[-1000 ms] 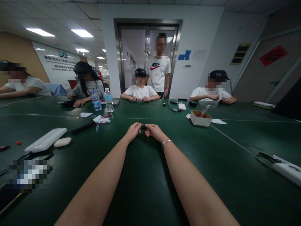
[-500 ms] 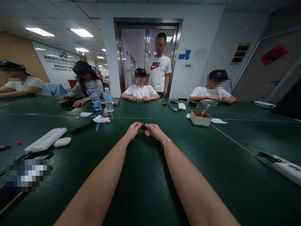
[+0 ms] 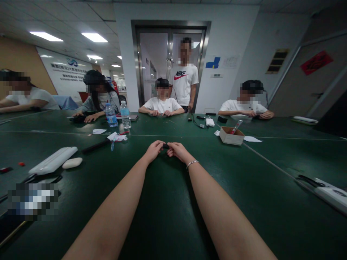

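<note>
Where both hands (image 3: 166,148) meet, a small, seemingly black object (image 3: 165,146).

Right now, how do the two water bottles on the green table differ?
The left bottle has a blue label and looks shorter; the right bottle has a pale label and stands taller. The left bottle is nearer the seated person's hand. Both stand upright, side by side, clear plastic, on the table.

Dim-ish office shot, pretty wide-angle

Light comes from the ceiling panels (image 3: 46,36) top left, with dull sheen on the dark green table (image 3: 168,216). Soft shadows sit under the forearms; edges bend hard and corners go murky, and faces are pixelated.
</note>
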The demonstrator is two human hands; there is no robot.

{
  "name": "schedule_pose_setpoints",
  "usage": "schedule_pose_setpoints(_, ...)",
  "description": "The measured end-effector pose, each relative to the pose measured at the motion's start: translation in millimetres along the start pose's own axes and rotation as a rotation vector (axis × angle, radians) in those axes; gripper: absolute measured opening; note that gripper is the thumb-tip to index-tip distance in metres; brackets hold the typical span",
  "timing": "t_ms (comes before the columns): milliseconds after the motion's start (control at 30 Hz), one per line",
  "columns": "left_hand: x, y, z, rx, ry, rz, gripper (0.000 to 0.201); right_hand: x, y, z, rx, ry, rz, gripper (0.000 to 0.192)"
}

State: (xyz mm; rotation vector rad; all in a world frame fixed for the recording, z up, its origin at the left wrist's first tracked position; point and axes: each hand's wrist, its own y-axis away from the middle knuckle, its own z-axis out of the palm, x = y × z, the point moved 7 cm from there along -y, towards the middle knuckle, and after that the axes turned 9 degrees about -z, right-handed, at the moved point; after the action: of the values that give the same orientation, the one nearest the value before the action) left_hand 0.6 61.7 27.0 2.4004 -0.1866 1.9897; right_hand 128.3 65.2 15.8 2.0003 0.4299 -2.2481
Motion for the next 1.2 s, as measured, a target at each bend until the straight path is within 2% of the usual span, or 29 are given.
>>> schedule_pose_setpoints(500, 4, 5, -4.8, 0.056, 0.020, 0.006, 0.026, 0, -1, 0, 0.016, 0.023, 0.014, 0.026)
schedule_pose_setpoints(567, 4, 5, -6.4, 0.069, 0.026, 0.014, 0.026, 1, -1, 0, 0.003, 0.024, 0.021, 0.023)
schedule_pose_setpoints(667, 4, 5, -8.9, 0.093, 0.030, 0.016, 0.025, 0, 1, 2, -0.050, -0.016, 0.020, 0.006)
schedule_pose_setpoints(767, 4, 4, -9.4, 0.094, 0.015, 0.032, 0.024, -3, 2, 6, -0.112, -0.020, 0.013, 0.021)
schedule_pose_setpoints(900, 4, 3, -8.1, 0.083, 0.013, 0.052, 0.025, -3, 2, 7, -0.122, 0.058, 0.029, 0.016)
schedule_pose_setpoints(1000, 3, 3, -8.0, 0.088, 0.015, 0.048, 0.025, -6, 4, 4, -0.104, 0.010, -0.002, 0.012)
schedule_pose_setpoints(1100, 3, 2, -7.6, 0.084, 0.013, 0.057, 0.024, -9, 7, 5, -0.129, -0.062, -0.019, 0.032)
schedule_pose_setpoints(1200, 2, 1, -8.0, 0.084, 0.022, 0.060, 0.024, -6, 7, 7, -0.158, -0.007, 0.041, 0.014)
